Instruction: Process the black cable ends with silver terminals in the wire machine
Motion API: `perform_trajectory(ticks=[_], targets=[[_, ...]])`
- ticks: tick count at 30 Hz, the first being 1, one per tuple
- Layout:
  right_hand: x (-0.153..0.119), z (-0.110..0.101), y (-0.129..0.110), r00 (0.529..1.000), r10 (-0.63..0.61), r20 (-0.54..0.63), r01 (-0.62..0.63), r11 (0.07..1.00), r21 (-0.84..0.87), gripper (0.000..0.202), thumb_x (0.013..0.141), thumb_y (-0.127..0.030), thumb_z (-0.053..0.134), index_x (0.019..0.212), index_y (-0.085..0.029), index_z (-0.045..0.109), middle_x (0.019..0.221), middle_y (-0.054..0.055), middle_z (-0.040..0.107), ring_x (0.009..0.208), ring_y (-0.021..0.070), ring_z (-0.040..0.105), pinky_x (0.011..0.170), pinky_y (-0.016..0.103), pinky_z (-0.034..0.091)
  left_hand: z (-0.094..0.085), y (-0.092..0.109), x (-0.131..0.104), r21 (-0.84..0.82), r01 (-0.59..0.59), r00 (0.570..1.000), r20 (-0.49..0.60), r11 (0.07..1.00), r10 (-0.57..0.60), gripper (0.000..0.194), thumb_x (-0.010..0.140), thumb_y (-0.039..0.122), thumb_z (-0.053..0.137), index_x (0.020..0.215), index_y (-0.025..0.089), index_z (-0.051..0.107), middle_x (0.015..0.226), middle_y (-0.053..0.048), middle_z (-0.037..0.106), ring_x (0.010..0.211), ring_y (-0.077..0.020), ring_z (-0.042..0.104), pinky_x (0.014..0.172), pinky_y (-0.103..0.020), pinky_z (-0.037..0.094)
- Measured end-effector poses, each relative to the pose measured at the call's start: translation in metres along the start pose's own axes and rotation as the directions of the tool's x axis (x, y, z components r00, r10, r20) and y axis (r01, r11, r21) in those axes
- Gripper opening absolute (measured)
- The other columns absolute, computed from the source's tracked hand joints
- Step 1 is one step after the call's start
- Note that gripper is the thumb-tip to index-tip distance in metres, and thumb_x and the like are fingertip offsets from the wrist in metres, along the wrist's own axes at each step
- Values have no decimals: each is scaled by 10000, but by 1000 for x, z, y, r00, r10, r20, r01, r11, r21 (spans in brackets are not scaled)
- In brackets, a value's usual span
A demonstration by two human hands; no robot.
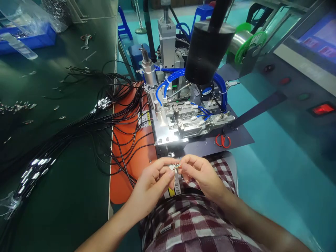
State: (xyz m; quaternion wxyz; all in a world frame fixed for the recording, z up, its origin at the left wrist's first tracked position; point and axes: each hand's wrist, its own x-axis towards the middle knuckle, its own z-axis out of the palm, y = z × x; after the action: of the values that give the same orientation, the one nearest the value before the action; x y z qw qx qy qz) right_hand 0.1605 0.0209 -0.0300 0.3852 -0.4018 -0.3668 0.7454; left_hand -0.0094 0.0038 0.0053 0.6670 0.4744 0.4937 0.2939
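Thin coloured wires [178,166], orange and green among them, stretch between my two hands in front of the machine. My left hand [154,180] pinches them with thumb and index finger at the left end. On the right side, my right hand [198,172] has its fingertips closed on the same wires. The fingers cover most of the wire ends. Just beyond my hands is the front edge of a metal machine [168,138] with blue air tubes [178,74]. Black cables [128,131] spread over an orange board [128,190] beside my left hand.
A dark green table [76,196] on the left carries bundled cables with metal connectors [36,168], loose connectors [19,106] and a blue tray [39,36]. Red-handled scissors [223,140] lie right of the machine. A black cylinder [208,52] hangs above, near a wire spool [243,42].
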Motion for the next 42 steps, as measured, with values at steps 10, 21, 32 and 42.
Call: perform_trajectory(ticks=[10, 21, 32, 42], targets=[[-9, 17, 12, 986, -142, -87, 116, 960, -255, 211, 828, -359, 612, 739, -174, 563, 622, -22, 546, 509, 90, 464, 497, 227, 397, 2, -7, 2, -64, -28, 999, -44, 998, 25, 254, 891, 337, 546, 1103, 198, 548, 602, 61, 490, 463, -47, 363, 418, -160, 257], [-10, 16, 14, 967, -241, -79, 171, 849, -501, 165, 848, -275, 583, 718, -175, 587, 639, -7, 573, 545, 103, 488, 512, 229, 403, 8, -9, 4, -132, 75, 959, -262, 988, -108, 235, 792, 387, 660, 803, 158, 607, 445, 66, 444, 426, -59, 366, 418, -165, 246], [-4, 16, 8, 971, -223, -82, 143, 825, -547, 142, 825, -240, 586, 700, -173, 600, 634, -7, 577, 560, 109, 490, 527, 234, 397, 6, -11, 7, -227, 115, 953, -249, 967, -172, 258, 733, 378, 705, 840, 152, 639, 469, 85, 384, 435, -49, 283, 411, -168, 217], [8, -4, -2, 1000, -17, 7, 18, 993, -120, 205, 772, -370, 685, 765, -172, 632, 631, -32, 580, 477, 72, 460, 475, 209, 391, 3, -10, 4, -199, 131, 962, -209, 971, -173, 234, 770, 379, 674, 844, 160, 644, 469, 78, 378, 450, -49, 278, 434, -175, 193]])
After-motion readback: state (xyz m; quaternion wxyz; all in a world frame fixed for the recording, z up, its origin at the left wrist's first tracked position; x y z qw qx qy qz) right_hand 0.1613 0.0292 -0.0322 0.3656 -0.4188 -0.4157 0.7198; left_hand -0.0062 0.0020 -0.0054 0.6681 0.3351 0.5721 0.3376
